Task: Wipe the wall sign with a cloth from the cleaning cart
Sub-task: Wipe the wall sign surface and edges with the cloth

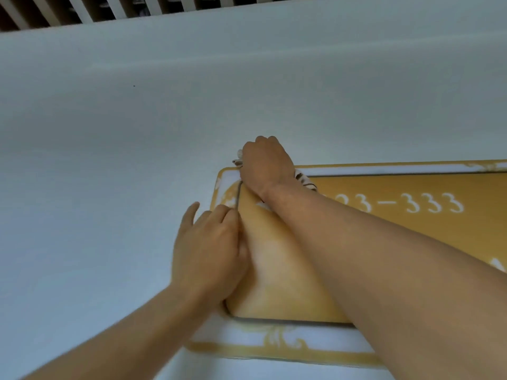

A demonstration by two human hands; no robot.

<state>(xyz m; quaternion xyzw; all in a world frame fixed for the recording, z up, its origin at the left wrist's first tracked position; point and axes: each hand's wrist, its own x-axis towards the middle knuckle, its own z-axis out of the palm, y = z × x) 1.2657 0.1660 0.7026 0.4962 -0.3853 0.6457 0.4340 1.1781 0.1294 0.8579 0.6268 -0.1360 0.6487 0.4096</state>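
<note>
A gold wall sign (397, 229) with a white ornate border and white digits "333" fills the lower right of the head view. My right hand (264, 164) presses a striped cloth (306, 181) against the sign's top left corner; only small bits of the cloth stick out from under the hand. My left hand (210, 248) lies flat on the sign's left edge, fingers spread and holding nothing. My right forearm hides part of the sign's text.
A plain white wall (192, 105) surrounds the sign. White slats over a dark gap (82, 9) run along the top left. The cleaning cart is out of view.
</note>
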